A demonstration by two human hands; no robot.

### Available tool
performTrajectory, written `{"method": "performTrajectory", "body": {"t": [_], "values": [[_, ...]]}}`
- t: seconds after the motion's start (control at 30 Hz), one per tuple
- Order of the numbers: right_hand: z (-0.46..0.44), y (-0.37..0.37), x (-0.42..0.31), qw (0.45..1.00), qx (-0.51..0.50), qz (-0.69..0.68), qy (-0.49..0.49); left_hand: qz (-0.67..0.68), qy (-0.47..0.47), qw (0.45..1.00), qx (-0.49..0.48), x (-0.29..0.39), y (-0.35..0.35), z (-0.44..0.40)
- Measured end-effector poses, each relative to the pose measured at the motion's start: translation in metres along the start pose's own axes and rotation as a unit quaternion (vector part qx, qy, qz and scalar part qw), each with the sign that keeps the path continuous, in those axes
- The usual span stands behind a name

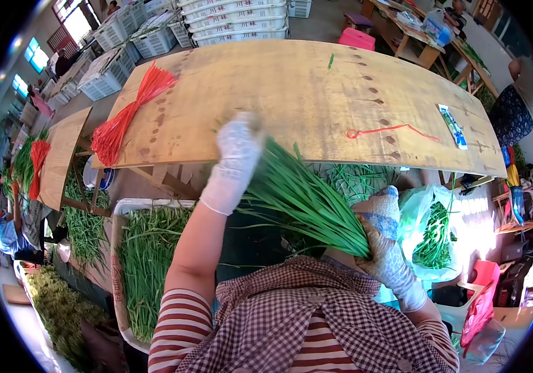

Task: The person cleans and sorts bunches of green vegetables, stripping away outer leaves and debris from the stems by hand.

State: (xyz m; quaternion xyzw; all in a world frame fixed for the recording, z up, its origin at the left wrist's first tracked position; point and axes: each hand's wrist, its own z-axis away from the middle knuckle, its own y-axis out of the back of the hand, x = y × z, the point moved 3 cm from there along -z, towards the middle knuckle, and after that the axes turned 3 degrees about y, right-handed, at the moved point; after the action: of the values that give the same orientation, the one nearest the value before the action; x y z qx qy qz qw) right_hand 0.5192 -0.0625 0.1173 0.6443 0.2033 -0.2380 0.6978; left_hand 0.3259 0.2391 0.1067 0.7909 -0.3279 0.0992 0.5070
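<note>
A bunch of long green stalks slants across the front of my body, below the wooden table's near edge. My right hand, gloved, is wrapped round the lower end of the bunch at the right. Nearer the table edge, at the bunch's upper left end, is my left hand in a white glove; motion smears its fingers. On the wooden table lie a bundle of red ties, a single red tie and a small blue and white packet.
A white crate of greens stands at the lower left. Green stalks fill a plastic bag at the right. Stacked white crates stand beyond the table. Other people work at the far left and upper right.
</note>
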Motion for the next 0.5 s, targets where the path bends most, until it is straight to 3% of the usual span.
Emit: {"method": "performTrajectory", "body": {"t": [0.03, 0.07, 0.13, 0.2, 0.23, 0.27, 0.37, 0.47, 0.5], "values": [[0.001, -0.001, 0.002, 0.999, 0.01, -0.034, 0.0, 0.065, 0.051, 0.996, 0.021, -0.043, -0.019, -0.014], [0.003, -0.003, 0.005, 0.997, 0.02, -0.068, 0.0, 0.166, -0.015, 0.971, 0.171, -0.043, 0.009, -0.018], [0.005, 0.0, 0.013, 0.976, 0.014, -0.21, -0.055, 0.346, -0.088, 0.882, 0.308, -0.049, 0.055, -0.016], [0.01, 0.009, 0.022, 0.895, -0.023, -0.414, -0.162, 0.337, -0.063, 0.885, 0.316, -0.044, 0.088, 0.004], [0.011, 0.014, 0.029, 0.842, -0.042, -0.507, -0.179, 0.243, -0.029, 0.912, 0.329, -0.028, 0.111, 0.019], [0.009, 0.022, 0.029, 0.856, -0.048, -0.478, -0.192, 0.147, 0.004, 0.93, 0.338, -0.019, 0.125, 0.033], [0.004, 0.031, 0.021, 0.854, -0.044, -0.483, -0.185, 0.188, 0.06, 0.938, 0.286, -0.024, 0.129, 0.064], [0.004, 0.028, 0.023, 0.846, -0.051, -0.496, -0.189, 0.292, 0.044, 0.913, 0.28, -0.041, 0.112, 0.087], [0.004, 0.028, 0.024, 0.844, -0.053, -0.498, -0.193, 0.247, 0.061, 0.927, 0.274, -0.032, 0.119, 0.093]]}}
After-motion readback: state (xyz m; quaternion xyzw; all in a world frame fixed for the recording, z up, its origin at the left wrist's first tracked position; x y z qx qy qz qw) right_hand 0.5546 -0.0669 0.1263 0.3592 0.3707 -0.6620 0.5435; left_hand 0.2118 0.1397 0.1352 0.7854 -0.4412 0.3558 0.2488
